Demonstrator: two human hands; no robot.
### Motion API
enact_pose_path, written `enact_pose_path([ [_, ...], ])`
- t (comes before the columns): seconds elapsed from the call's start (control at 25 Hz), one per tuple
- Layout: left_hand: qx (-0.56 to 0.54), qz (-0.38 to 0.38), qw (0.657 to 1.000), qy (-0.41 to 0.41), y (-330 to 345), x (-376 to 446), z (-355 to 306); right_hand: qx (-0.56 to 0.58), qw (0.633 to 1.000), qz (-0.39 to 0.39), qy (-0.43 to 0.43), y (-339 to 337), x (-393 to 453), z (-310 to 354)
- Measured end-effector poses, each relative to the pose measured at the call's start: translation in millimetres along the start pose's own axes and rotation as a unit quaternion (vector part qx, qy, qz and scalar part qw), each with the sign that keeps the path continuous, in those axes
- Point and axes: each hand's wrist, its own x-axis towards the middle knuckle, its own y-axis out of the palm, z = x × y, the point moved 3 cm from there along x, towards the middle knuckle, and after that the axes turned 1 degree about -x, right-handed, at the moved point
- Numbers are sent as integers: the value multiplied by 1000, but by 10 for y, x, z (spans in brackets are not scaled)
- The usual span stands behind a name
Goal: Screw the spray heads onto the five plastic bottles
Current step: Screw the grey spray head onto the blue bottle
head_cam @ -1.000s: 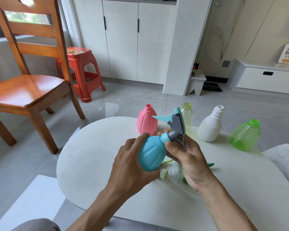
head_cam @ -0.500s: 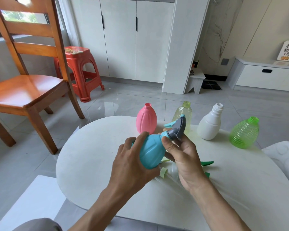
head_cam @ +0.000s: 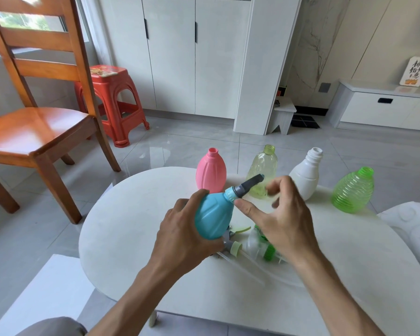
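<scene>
Beneath both palms, on the white round table (head_cam: 131,238), lie the loose spray heads (head_cam: 235,248) not yet fitted: a pale-green collar with a grey body, a darker green one, clear dip tubes trailing toward the viewer; their exact count cannot be told, since the hands cover part of the heap. Above them the left hand (head_cam: 182,236) grips the belly of the blue bottle (head_cam: 214,214), fingers curled round it, bottle tilted with its neck pointing up and away. At that neck sits the grey spray head (head_cam: 246,186) with its blue collar, apparently seated on the thread. Just right of the collar the right hand (head_cam: 279,219) is spread, thumb and fingers apart and holding nothing, the thumb tip close beside the collar. Beyond the fingertips stand four open-necked bottles in a row: pink bottle (head_cam: 211,172), pale yellow-green bottle (head_cam: 262,170), white bottle (head_cam: 306,173), ribbed green bottle (head_cam: 352,190). Judged progress: one bottle capped or nearly so; four remain.
</scene>
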Motion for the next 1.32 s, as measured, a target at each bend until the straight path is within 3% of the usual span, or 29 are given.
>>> enact_pose_path([
  [0.16,88,33,995,42,-52,44,55,-50,973,80,-211,-205,110,-111],
  [0.28,118,58,990,60,-78,50,58,-48,959,76,-270,-205,84,-138],
  [0.4,78,103,990,55,-117,61,91,-37,944,92,-316,-219,51,-121],
  [0.52,66,129,988,51,-138,77,126,1,952,127,-279,-231,31,-134],
  [0.68,129,96,983,91,-144,76,118,71,972,175,-141,-142,-2,-171],
  [0.76,146,82,981,95,-154,88,126,87,971,180,-130,-125,-5,-173],
  [0.92,145,84,981,100,-156,79,119,11,968,181,-172,-89,-47,-146],
  [1.12,59,150,985,65,-122,105,138,-49,948,108,-296,-191,-1,-102],
  [1.32,49,218,974,38,-118,121,218,-49,938,67,-338,-229,10,-123],
])
